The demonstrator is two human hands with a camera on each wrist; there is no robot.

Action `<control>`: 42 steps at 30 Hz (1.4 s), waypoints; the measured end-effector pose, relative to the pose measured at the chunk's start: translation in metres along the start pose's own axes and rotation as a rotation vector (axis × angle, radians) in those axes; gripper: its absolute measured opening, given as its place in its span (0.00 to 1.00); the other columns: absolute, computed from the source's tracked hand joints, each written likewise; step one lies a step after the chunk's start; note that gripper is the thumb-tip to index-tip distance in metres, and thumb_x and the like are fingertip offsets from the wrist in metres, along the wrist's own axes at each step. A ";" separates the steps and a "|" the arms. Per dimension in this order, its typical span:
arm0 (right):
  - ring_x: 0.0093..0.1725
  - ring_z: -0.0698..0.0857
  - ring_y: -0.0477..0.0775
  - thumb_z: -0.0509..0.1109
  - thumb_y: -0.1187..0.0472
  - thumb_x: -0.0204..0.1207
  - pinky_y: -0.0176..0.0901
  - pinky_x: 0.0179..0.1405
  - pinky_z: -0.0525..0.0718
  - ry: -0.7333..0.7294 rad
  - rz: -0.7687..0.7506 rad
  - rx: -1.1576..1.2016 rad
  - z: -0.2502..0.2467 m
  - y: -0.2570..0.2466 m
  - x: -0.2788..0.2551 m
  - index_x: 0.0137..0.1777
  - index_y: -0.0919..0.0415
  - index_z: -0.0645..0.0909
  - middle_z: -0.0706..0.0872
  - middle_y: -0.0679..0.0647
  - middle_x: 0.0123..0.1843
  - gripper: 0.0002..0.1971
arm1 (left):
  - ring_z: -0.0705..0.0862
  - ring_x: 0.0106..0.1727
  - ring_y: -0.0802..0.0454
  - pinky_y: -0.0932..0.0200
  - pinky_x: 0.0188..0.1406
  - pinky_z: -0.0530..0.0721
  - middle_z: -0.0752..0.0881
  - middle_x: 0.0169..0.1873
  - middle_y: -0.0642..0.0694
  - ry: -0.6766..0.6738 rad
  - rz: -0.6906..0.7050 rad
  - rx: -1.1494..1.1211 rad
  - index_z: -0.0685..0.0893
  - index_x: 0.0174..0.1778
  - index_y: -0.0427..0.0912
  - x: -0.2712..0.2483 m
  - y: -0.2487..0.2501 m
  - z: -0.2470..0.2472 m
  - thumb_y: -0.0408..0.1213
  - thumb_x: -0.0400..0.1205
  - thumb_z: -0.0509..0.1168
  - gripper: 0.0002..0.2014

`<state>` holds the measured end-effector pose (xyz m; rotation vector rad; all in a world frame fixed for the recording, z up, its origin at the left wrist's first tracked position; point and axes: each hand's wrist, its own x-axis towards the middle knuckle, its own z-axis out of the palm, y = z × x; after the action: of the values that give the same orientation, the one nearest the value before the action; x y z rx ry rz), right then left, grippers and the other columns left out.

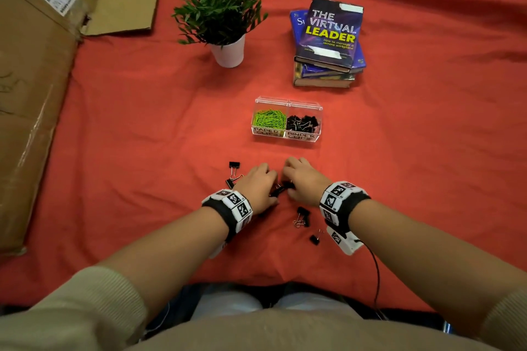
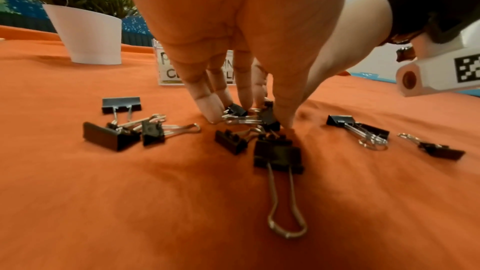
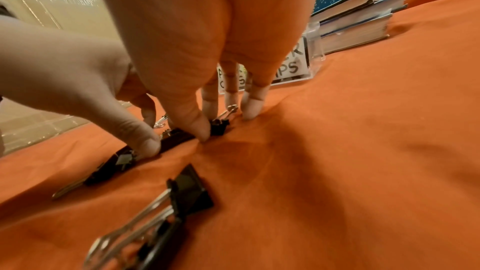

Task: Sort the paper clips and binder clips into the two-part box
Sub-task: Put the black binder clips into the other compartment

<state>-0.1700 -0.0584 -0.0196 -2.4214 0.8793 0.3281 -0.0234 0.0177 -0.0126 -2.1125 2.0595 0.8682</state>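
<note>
Both hands down on the binder clips.
Left hand (image 1: 260, 185) and right hand (image 1: 302, 179), fingertips down, each grip pinching binder clips (image 2: 249, 116) on the table (image 1: 142, 151).

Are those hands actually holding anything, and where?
Yes. Left hand pinches a binder clip by its black body; right hand pinches another binder clip, also by its body.

Even warm light; wrist views soft, edges warped.
</note>
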 end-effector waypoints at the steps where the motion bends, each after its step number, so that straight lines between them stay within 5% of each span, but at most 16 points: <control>1: 0.59 0.71 0.62 0.68 0.65 0.68 0.54 0.63 0.75 -0.001 0.008 -0.009 0.001 0.000 -0.001 0.55 0.65 0.79 0.74 0.60 0.62 0.14 | 0.75 0.62 0.41 0.46 0.58 0.79 0.74 0.57 0.41 0.004 0.005 -0.005 0.75 0.56 0.39 0.000 -0.001 0.000 0.47 0.73 0.73 0.22; 13: 0.58 0.73 0.61 0.69 0.56 0.74 0.59 0.54 0.81 0.061 0.066 0.065 0.020 -0.016 -0.003 0.64 0.56 0.77 0.73 0.58 0.62 0.18 | 0.78 0.52 0.41 0.51 0.53 0.76 0.80 0.48 0.40 0.097 -0.006 -0.237 0.77 0.47 0.37 -0.006 -0.007 0.001 0.35 0.73 0.65 0.10; 20: 0.55 0.77 0.63 0.69 0.60 0.74 0.54 0.58 0.77 0.073 0.011 0.087 0.023 -0.010 -0.005 0.53 0.67 0.79 0.75 0.61 0.59 0.12 | 0.79 0.55 0.40 0.51 0.57 0.75 0.83 0.50 0.40 0.128 0.037 -0.233 0.81 0.50 0.38 -0.004 -0.015 0.003 0.35 0.81 0.62 0.06; 28: 0.35 0.80 0.50 0.75 0.67 0.67 0.37 0.38 0.77 0.374 0.215 0.568 -0.007 0.007 -0.008 0.39 0.64 0.81 0.81 0.55 0.42 0.05 | 0.78 0.58 0.45 0.54 0.61 0.75 0.83 0.53 0.46 0.105 0.030 -0.196 0.81 0.51 0.44 -0.002 -0.017 0.002 0.41 0.75 0.72 0.12; 33: 0.39 0.81 0.50 0.74 0.64 0.69 0.35 0.39 0.77 0.616 0.319 0.555 -0.064 0.030 0.015 0.42 0.63 0.83 0.83 0.54 0.41 0.05 | 0.81 0.56 0.46 0.54 0.57 0.79 0.83 0.52 0.45 0.071 0.005 -0.204 0.82 0.50 0.43 0.001 -0.016 -0.001 0.40 0.73 0.74 0.13; 42: 0.58 0.81 0.63 0.70 0.62 0.75 0.47 0.56 0.75 0.396 0.286 0.149 -0.085 0.051 0.047 0.53 0.70 0.84 0.84 0.65 0.56 0.12 | 0.81 0.43 0.54 0.61 0.44 0.77 0.84 0.39 0.50 0.246 -0.052 -0.486 0.86 0.40 0.43 0.039 0.010 -0.046 0.37 0.73 0.76 0.05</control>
<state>-0.1639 -0.1637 0.0116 -2.2565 1.3760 -0.1210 -0.0193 -0.0376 0.0124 -2.6200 2.0476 1.2656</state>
